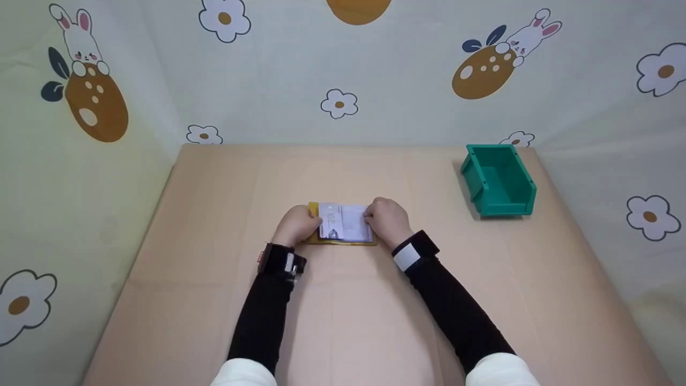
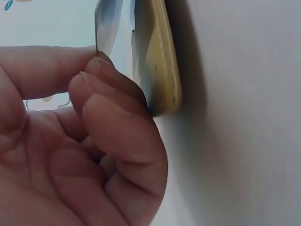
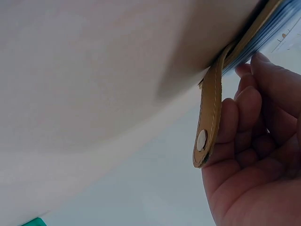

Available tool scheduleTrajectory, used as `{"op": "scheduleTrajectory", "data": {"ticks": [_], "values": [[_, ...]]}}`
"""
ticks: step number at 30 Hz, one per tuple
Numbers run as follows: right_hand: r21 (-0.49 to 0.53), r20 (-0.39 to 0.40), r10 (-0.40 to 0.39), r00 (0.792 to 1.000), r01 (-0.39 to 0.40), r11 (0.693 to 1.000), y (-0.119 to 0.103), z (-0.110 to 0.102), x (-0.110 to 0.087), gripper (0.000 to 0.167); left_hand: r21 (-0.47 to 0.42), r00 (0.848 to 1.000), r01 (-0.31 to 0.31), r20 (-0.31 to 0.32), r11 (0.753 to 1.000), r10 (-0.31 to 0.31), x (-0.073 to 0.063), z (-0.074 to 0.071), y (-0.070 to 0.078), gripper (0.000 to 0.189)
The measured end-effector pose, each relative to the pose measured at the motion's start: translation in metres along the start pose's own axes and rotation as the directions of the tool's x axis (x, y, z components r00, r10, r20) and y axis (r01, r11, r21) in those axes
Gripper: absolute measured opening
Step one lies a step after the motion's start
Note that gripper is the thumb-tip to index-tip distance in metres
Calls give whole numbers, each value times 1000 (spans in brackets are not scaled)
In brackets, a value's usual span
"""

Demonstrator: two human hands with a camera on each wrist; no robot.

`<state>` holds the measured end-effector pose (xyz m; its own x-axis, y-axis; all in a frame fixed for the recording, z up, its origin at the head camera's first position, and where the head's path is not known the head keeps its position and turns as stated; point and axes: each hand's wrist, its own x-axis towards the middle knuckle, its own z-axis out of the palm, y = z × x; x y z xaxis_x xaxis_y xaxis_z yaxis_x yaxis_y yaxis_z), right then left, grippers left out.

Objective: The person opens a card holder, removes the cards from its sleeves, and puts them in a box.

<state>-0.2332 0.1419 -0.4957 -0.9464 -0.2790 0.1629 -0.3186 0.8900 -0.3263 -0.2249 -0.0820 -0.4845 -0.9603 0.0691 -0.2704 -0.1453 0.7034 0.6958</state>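
An opened tan leather card holder [image 1: 313, 240] with stitched edges lies on the table between the two hands. Its clear sleeves [image 1: 347, 222] face up, with a pale printed card inside. At its left side the left hand [image 1: 296, 225] pinches the edge of a sleeve between thumb and fingers. The right hand [image 1: 390, 221] grips the right edge of the sleeves, fingers curled. In the right wrist view, a strap [image 3: 210, 103] with a metal snap hangs loose beside that hand, and the sleeve stack shows edge-on. The cover's ends are partly hidden by the hands.
A green plastic bin [image 1: 501, 185] stands at the back right of the tan tabletop [image 1: 225, 311]. Patterned cloth walls [image 1: 278, 80] with rabbits and flowers enclose the back and both sides.
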Motion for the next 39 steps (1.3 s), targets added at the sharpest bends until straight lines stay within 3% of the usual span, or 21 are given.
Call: {"op": "scheduleTrajectory", "data": {"ticks": [15, 26, 39], "values": [[0, -20, -20, 1000, 20, 1000, 2, 0, -1, 4, -98, 994, 80, 82, 992, -72, 0, -12, -3, 20], [29, -2, 4, 1000, -4, 1000, 2, 1, -2, 6, -198, 995, 58, 86, 978, -42, -7, -19, 11, 19], [34, 40, 45, 998, -46, 998, 2, 0, -2, 9, -264, 996, -34, 72, 964, 55, -17, -28, 34, 20]]}}
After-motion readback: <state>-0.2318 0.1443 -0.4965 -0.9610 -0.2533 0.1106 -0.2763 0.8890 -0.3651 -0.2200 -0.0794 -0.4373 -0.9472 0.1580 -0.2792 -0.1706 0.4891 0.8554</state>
